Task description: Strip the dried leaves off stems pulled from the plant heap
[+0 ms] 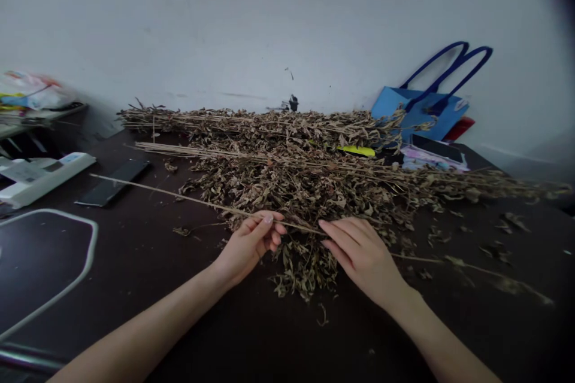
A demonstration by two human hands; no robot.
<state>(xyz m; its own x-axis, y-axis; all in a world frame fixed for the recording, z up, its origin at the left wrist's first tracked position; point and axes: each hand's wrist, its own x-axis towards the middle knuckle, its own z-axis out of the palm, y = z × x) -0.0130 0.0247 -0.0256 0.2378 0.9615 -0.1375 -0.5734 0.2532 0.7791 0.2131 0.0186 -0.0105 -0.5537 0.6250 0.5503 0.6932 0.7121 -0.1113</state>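
In the head view, the left hand (pixel 245 245) has its thumb and fingertips pressed together on a long, thin dried stalk (pixel 179 195), clamping it near the middle of the scene. The stalk slants across the dark table (pixel 215 323), its bare end reaching up and out to the left, close to a black phone (pixel 112 182) lying flat. The right hand (pixel 368 257) is farther along the same stalk, palm down, fingertips at it; whether its fingers close tightly around the stalk cannot be told, since the back of the hand covers the grip. Beyond the right hand the stalk comes out again and runs low to the right, carrying a few withered leaves.

Between and just below the two hands lies a small greenish clump of dry leaves (pixel 305 275). Behind the hands spreads a larger brown heap of crumpled leaves (pixel 278 188), with a bundle of stalks (pixel 179 149) across it and another leafy bundle (pixel 251 122) farther back, near the pale wall (pixel 224 24). A yellow object (pixel 359 150) shows among the leaves. At the back right a blue bag (pixel 395 100) with dark blue handles leans near the wall; at the left lies a white object (pixel 54 179), with a pale bent tube (pixel 93 245) nearer the viewer
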